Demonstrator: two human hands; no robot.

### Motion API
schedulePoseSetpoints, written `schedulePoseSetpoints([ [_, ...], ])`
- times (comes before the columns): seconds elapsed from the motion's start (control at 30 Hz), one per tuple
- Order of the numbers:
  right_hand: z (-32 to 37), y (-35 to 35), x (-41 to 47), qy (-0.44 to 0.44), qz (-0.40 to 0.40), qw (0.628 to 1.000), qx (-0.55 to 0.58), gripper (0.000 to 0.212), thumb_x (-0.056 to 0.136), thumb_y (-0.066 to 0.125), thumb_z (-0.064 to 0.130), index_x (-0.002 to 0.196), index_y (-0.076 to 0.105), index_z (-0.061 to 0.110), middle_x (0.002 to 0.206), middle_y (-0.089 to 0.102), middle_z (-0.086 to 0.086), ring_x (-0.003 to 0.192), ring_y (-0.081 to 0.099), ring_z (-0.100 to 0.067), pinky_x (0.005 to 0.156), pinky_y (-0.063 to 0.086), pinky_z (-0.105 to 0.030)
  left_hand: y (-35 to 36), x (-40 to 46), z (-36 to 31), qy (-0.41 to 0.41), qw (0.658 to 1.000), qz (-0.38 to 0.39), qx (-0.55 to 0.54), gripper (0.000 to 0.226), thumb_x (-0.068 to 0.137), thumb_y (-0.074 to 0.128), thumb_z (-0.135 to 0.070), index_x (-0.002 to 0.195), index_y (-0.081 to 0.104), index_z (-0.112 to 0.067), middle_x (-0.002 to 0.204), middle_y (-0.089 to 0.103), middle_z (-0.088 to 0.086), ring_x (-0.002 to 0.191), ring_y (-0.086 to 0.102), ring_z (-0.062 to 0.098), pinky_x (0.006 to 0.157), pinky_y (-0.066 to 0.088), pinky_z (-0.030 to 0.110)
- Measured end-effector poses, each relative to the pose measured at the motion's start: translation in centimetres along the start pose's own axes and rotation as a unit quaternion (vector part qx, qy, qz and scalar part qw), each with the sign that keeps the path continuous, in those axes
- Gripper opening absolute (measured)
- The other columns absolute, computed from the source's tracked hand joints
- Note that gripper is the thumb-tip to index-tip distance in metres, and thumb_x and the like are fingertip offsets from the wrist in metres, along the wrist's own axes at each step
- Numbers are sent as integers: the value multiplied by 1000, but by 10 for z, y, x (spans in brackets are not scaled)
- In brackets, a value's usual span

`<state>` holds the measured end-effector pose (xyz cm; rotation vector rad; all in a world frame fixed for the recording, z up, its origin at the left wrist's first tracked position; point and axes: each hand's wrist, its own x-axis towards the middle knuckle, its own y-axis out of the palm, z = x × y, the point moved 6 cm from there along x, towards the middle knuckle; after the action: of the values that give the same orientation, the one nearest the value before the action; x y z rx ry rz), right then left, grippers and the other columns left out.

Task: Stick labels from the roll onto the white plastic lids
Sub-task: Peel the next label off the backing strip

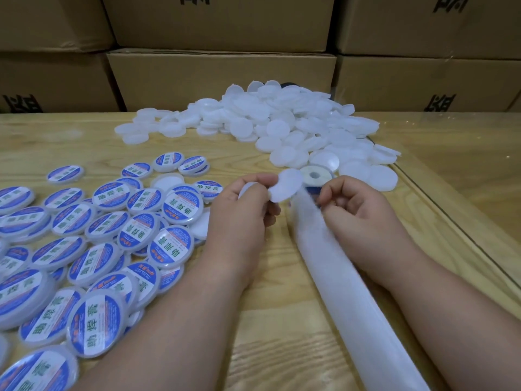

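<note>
the left hand (242,204) pinches a light, stiff round white plastic lid (286,184) by its edge just beside the white label roll (315,175), while the right hand (355,210) pinches the thin, floppy backing strip (338,266), where a label would peel best from its edge

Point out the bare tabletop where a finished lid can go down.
Bare wood lies between the pile of blue-labelled lids and the heap of plain white plastic lids, at the far left, and right of the heap near the table edge. The left is crowded; between the left hand and right hand runs the white backing strip.
</note>
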<state>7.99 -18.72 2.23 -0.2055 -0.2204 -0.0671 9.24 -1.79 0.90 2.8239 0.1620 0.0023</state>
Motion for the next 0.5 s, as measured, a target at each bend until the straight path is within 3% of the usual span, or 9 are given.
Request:
schedulePoseSetpoints([
  [0.1, 6, -1, 0, -64, -27, 997, -30, 28, 83, 59, -2, 88, 63, 26, 70, 57, 14, 62, 49, -11, 55, 41, -18, 3, 0, -2, 5, 1000, 16, 12, 28, 67, 52, -19, 69, 77, -32, 68, 67, -5, 61, 56, 14, 61, 44, 29],
  [0.2, 12, -1, -1, -106, -40, 993, -23, 34, 84, 69, 5, 95, 64, 37, 75, 57, 17, 70, 53, -22, 58, 45, -19, 7, -2, -1, 11, 998, 41, 37, 27, 68, 53, -19, 70, 77, -31, 70, 68, -3, 61, 56, 15, 62, 43, 30],
  [0.3, 14, -3, -1, -121, -51, 991, -11, 29, 83, 75, 13, 97, 68, 38, 75, 59, 19, 66, 55, -16, 58, 47, -23, 9, -3, 1, 12, 997, 56, 50, 25, 68, 54, -19, 72, 77, -29, 71, 68, -2, 62, 56, 15, 64, 44, 31],
  [0.43, 17, -5, -1, -141, -67, 988, -14, 18, 83, 74, 15, 88, 72, 32, 83, 68, 1, 70, 61, -28, 66, 54, -34, 9, -2, 2, 6, 997, 66, 50, 24, 69, 55, -20, 74, 77, -28, 71, 66, -1, 63, 56, 16, 66, 44, 32],
  [0.5, 18, -7, -1, -141, -75, 987, -14, 18, 83, 73, 14, 84, 72, 32, 84, 68, -3, 68, 59, -24, 65, 53, -30, 9, -3, 1, 4, 996, 70, 48, 23, 70, 55, -19, 74, 77, -27, 71, 65, 0, 64, 56, 17, 68, 43, 32],
])
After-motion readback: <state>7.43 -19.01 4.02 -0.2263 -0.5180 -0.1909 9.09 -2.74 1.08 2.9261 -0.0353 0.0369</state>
